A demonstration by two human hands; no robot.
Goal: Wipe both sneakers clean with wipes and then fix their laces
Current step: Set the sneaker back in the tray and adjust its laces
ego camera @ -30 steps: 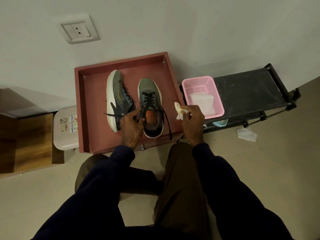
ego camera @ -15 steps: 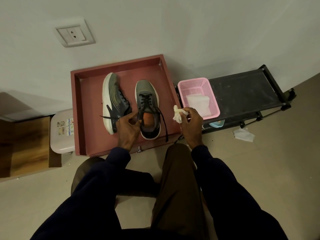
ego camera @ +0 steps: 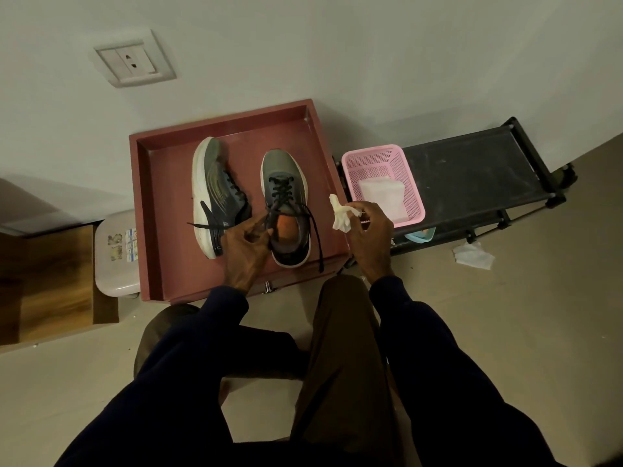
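Note:
Two grey sneakers lie in a red tray [ego camera: 158, 210]. The left sneaker [ego camera: 210, 190] is tipped on its side, white sole to the left, with a black lace trailing out. The right sneaker [ego camera: 285, 203] stands upright with an orange insole and loose black laces. My left hand [ego camera: 244, 246] sits between the two shoes and pinches the inner collar of the right sneaker. My right hand [ego camera: 369, 230] hovers just right of the tray and pinches a crumpled white wipe [ego camera: 340, 214].
A pink basket [ego camera: 372, 156] with a pack of white wipes stands on a low black rack [ego camera: 472, 163] right of the tray. A used wipe [ego camera: 472, 256] lies on the floor. A white stool [ego camera: 114, 254] and a wooden box [ego camera: 47, 281] are at the left. A wall runs behind.
My right hand has shifted slightly right with the wipe. My left hand keeps its hold at the right sneaker's collar. The view has tilted a little.

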